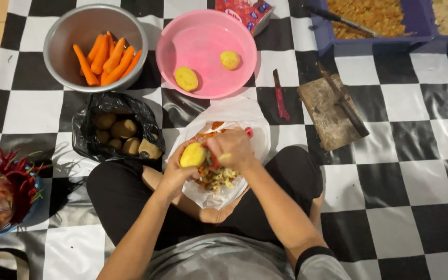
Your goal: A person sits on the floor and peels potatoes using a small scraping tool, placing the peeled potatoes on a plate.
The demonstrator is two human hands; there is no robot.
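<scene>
At frame centre, my left hand (175,173) grips a potato (193,154); my right hand (232,148) fingers close on a red-handled peeler (248,133) over the white bag (245,116).

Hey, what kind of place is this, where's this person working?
Probably a home kitchen floor used for food prep: a checkered floor mat, a metal bowl of carrots, and the left hand holding a potato over a bag of peelings.
</scene>
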